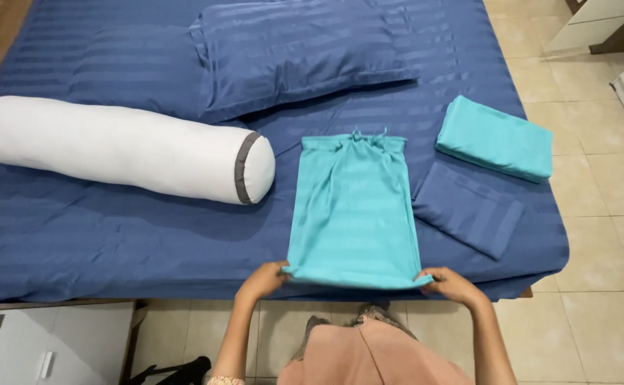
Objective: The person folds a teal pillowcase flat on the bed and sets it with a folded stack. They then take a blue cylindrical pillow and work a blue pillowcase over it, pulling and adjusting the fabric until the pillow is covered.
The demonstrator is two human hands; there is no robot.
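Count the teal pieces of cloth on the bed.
2. One teal cover lies flat at the near edge, its corners held by the left hand and right hand. One folded teal cloth lies far right.

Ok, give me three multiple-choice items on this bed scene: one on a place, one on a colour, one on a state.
1. Where does the white bolster lie?
A. To the left of the teal cover
B. On the floor
C. On top of the folded teal sheet

2. What colour is the bed sheet?
A. Red
B. Dark blue
C. Yellow

3. How is the teal cover held?
A. Lifted high in the air
B. Rolled into a ball
C. Lying flat, near corners gripped by both hands

Key: 1 A, the bolster rests on the bed left of the cover. 2 B, the striped sheet is dark blue. 3 C, the left hand and right hand each pinch a near corner.
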